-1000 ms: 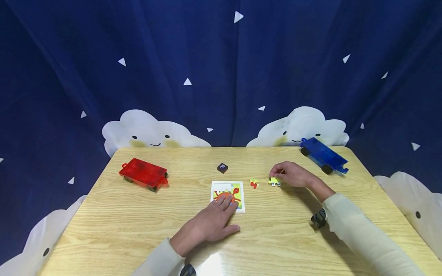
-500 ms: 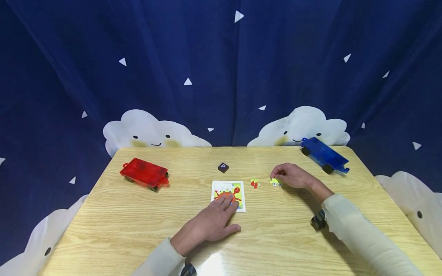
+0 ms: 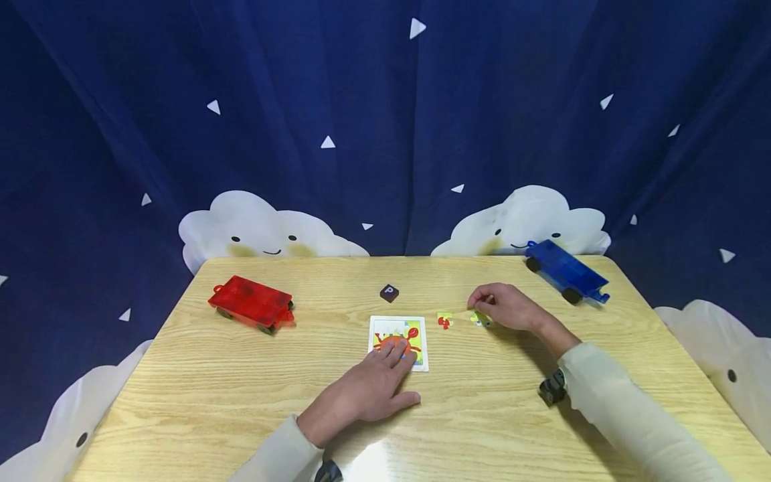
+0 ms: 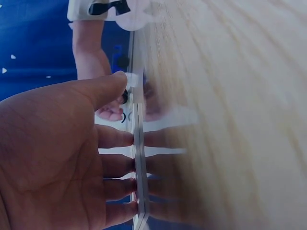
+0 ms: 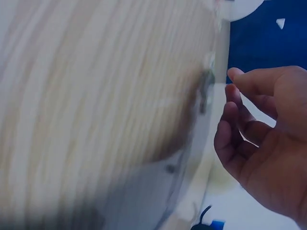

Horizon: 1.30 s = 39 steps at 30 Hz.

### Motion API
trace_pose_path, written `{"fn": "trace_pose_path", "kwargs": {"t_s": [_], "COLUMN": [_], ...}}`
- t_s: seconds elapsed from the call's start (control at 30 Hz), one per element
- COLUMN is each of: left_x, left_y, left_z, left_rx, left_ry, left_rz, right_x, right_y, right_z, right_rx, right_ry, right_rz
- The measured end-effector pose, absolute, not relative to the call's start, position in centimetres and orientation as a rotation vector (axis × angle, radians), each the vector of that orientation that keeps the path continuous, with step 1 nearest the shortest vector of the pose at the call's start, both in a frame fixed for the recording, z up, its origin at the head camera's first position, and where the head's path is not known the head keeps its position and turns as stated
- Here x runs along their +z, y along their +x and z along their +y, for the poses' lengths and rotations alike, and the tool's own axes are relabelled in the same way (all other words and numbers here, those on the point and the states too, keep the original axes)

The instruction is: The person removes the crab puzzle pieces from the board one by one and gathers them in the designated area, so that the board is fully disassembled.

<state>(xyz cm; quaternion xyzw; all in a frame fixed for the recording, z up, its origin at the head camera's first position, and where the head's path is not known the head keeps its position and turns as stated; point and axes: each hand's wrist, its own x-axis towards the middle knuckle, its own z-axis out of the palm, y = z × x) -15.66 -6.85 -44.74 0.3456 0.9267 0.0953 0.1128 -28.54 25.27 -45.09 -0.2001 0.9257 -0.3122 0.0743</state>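
In the head view, my left hand (image 3: 373, 388) lies with straight fingers on a crab jigsaw puzzle (image 3: 414, 323) in a white frame. In the left wrist view, several fingertips touch the edge of the puzzle board (image 4: 139, 163), and the thumb stands off to the side. My right hand (image 3: 508, 306) hovers just above a yellow-green puzzle piece (image 3: 480, 320) lying on the table. Seen from the right wrist, its fingers (image 5: 229, 129) are loosely bent, with a gap between thumb and forefinger and nothing held. A red and yellow puzzle piece (image 3: 444, 321) lies between puzzle and right hand.
A red toy wagon (image 3: 251, 301) stands at the left of the wooden table (image 3: 289, 388). A blue toy wagon (image 3: 565, 269) is at the back right. Behind the puzzle lies a small black tile with a P (image 3: 389, 292). A dark blue curtain (image 3: 385, 134) hangs behind the table.
My right fingers have come off the yellow-green piece and shifted slightly left. That piece looked turned between the first two frames. My left hand has stayed in place.
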Motion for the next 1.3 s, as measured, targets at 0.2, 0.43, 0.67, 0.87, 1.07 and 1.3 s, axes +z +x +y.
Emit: {"fn": "trace_pose_path", "kwargs": {"t_s": [0.2,0.43,0.67,0.87,1.07,1.3], "left_x": [-44.7,-44.9,-44.9,-44.9,-44.8,-44.6], "left_y": [-15.7,-15.8,-15.7,-15.6,-15.6,-15.6], "left_z": [-6.8,-6.7,-6.8,-6.8,-6.7,-6.8], "left_rx": [0.269,0.238,0.216,0.226,0.234,0.247], "left_ry": [1.016,1.008,1.012,1.028,1.034,1.017], "left_rz": [2.726,2.727,2.738,2.740,2.736,2.732], "right_x": [-44.2,-43.9,-44.5,-44.9,-45.1,-45.0], "right_y": [-27.9,-27.1,-26.8,-26.8,-26.9,-26.7], "right_z": [22.6,19.3,16.6,15.1,14.8,14.7], "right_rx": [-1.022,-1.013,-0.907,-0.856,-0.825,-0.821], "right_ry": [-0.751,-0.954,-1.091,-1.177,-1.197,-1.222], "right_rz": [2.723,2.627,2.613,2.617,2.612,2.598]}}
